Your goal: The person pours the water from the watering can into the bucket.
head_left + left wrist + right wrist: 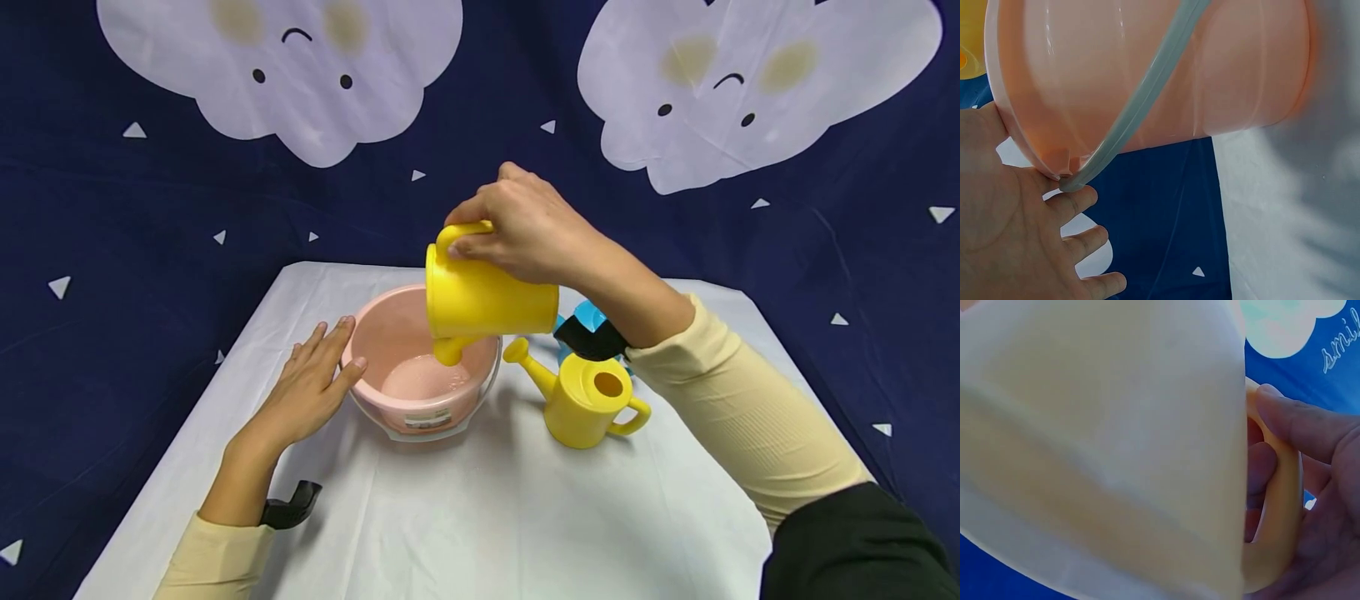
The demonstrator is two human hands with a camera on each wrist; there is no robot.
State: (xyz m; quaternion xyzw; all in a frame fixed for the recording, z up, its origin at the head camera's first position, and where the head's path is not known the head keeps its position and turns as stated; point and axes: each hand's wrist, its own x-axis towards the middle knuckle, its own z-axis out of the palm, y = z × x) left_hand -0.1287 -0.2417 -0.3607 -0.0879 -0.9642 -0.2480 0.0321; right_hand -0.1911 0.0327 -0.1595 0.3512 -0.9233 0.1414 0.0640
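Note:
My right hand (536, 229) grips the handle of a yellow watering can (491, 300), tipped on its side above a pink bucket (378, 333). The can's spout points down over the bucket's opening. In the right wrist view, fingers pass through the can's handle (1282, 506) and the thumb lies along it. Spread out straight, the fingers of my left hand (303, 392) touch the bucket's left rim. The left wrist view shows them beside the end of the bucket's grey bail handle (1141, 100). Glints show on the bucket's bottom; whether water lies there, I cannot tell.
A second yellow watering can (573, 408) stands upright right of the bucket, its spout towards it. Behind it, a blue object (590, 314) is partly hidden by my right wrist. A white cloth (465, 517) covers the table; a dark blue cloud-patterned backdrop (510, 100) rises behind.

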